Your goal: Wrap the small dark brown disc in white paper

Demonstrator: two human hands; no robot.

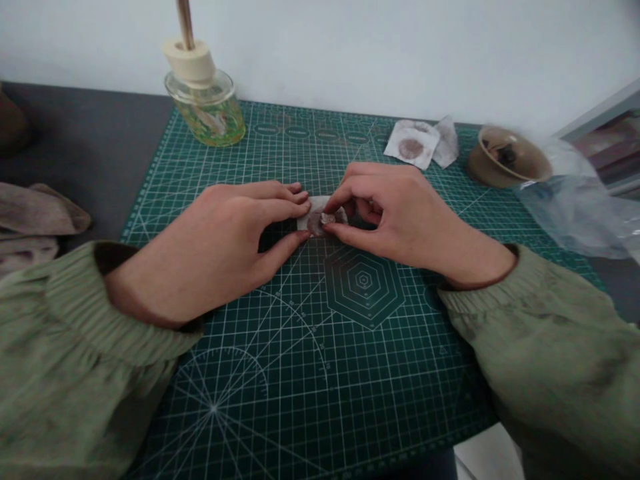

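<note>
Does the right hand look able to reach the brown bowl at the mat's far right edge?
Probably yes: only bare cutting mat lies between the right hand and the brown bowl, which sits on its own side. It is pinching a small white piece, though.

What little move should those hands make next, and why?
Probably the right hand should ease its pinch gently upward while the other hand holds firm. Its thumb and forefinger grip a pale bit at the brown disc, which lies on a small white paper. The left hand holds that paper's edge between thumb and fingers, low over the green mat.
</note>
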